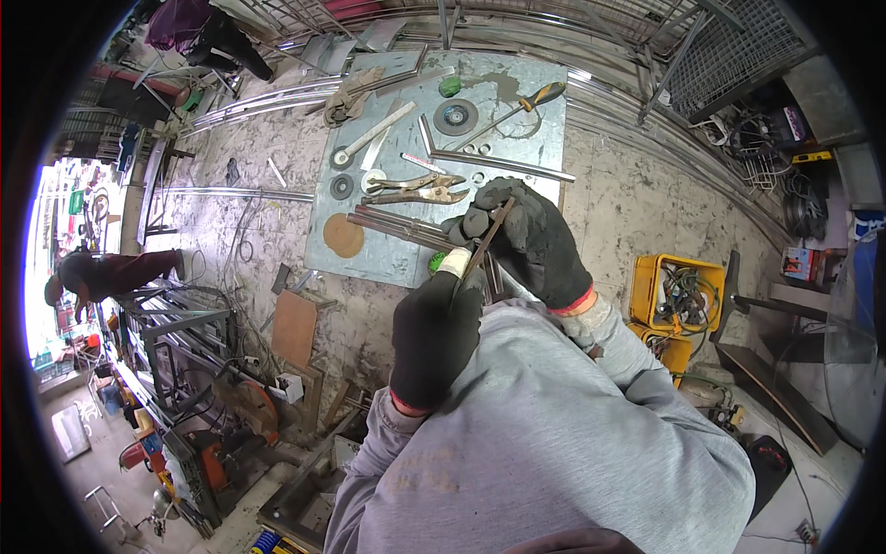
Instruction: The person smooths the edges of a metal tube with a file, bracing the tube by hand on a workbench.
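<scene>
Black work gloves cover both my hands, which are close together in front of my chest at the near edge of a metal-topped table (388, 258). A thin brown strip (492, 233), perhaps metal, slants between them. My right hand (549, 245) pinches its upper part, fingers curled. Lower down, my left hand (434, 337) closes on the other end; a white patch (454, 262) shows at its fingertips. Beyond the hands lie locking pliers (415, 189) and several brownish metal tubes (397, 226), whose near ends the gloves partly hide.
Also on the table are a screwdriver (540, 99), a grinding disc (455, 117), a brown disc (343, 235), a marker (422, 163) and a square metal tube (503, 164). Yellow bins (646, 291) stand at the right. Another person (111, 275) bends at the far left.
</scene>
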`<state>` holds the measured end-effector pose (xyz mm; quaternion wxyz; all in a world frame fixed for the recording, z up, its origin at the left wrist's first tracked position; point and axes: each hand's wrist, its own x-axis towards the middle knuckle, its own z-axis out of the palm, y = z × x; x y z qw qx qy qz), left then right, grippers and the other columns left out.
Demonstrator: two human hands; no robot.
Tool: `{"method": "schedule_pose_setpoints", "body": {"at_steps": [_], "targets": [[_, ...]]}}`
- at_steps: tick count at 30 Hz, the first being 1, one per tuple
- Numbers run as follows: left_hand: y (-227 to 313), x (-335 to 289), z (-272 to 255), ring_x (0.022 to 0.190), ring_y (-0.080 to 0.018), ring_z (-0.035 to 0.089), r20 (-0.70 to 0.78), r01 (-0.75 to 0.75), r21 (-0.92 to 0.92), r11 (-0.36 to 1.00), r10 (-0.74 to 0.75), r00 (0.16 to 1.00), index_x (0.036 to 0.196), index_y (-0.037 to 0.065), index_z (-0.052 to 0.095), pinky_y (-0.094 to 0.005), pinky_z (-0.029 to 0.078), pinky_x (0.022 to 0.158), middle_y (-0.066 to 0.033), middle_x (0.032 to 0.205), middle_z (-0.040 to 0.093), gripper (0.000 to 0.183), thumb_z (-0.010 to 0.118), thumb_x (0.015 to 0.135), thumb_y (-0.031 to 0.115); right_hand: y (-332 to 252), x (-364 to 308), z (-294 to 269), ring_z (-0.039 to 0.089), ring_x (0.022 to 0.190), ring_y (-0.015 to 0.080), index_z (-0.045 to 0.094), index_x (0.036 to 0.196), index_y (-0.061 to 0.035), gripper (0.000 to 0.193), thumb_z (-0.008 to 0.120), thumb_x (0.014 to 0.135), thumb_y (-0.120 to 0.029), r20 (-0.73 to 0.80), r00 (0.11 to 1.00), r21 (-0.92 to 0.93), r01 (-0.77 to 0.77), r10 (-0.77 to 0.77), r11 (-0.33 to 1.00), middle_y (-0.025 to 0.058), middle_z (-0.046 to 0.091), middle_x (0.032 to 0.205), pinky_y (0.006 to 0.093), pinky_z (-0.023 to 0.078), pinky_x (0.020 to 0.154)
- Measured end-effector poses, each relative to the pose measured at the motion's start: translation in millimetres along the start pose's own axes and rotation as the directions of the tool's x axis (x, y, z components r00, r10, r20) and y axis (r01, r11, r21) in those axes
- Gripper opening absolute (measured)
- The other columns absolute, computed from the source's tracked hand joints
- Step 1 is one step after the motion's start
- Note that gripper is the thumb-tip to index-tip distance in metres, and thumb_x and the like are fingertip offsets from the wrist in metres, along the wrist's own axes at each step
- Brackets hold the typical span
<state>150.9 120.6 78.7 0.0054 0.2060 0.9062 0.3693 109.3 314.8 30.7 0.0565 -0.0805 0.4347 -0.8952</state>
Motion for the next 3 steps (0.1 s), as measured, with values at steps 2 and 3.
{"method": "schedule_pose_setpoints", "body": {"at_steps": [2, 3], "targets": [[4.3, 0.3, -1.9, 0.069, -0.0391, 0.066, 0.026, 0.101, -0.147, 0.984, -0.098, 0.995, 0.096, 0.0, 0.066, -0.0471, 0.051, 0.06, -0.0179, 0.072, 0.063, 0.01, 0.069, 0.096, 0.01, 1.7, -0.5, 1.5, 0.069, 0.113, 0.0231, 0.056, 0.133, -0.0003, 0.057, 0.07, 0.106, -0.048, 0.044, 0.999, 0.084, -0.015, 0.012, 0.996, 0.0098, 0.066, 0.114, 0.0372, 0.053, 0.108], [4.4, -0.2, -1.2, 0.069, -0.0391, 0.066, 0.028, 0.102, -0.149, 0.984, -0.098, 0.995, 0.096, 0.0, 0.066, -0.0471, 0.051, 0.06, -0.0179, 0.072, 0.063, 0.01, 0.069, 0.096, 0.01, 3.4, -0.3, 2.8, 0.068, 0.113, 0.0218, 0.056, 0.133, -0.0003, 0.056, 0.069, 0.107, -0.048, 0.09, 0.996, 0.169, -0.032, 0.017, 0.985, 0.0092, 0.066, 0.114, 0.0374, 0.053, 0.107]]}}
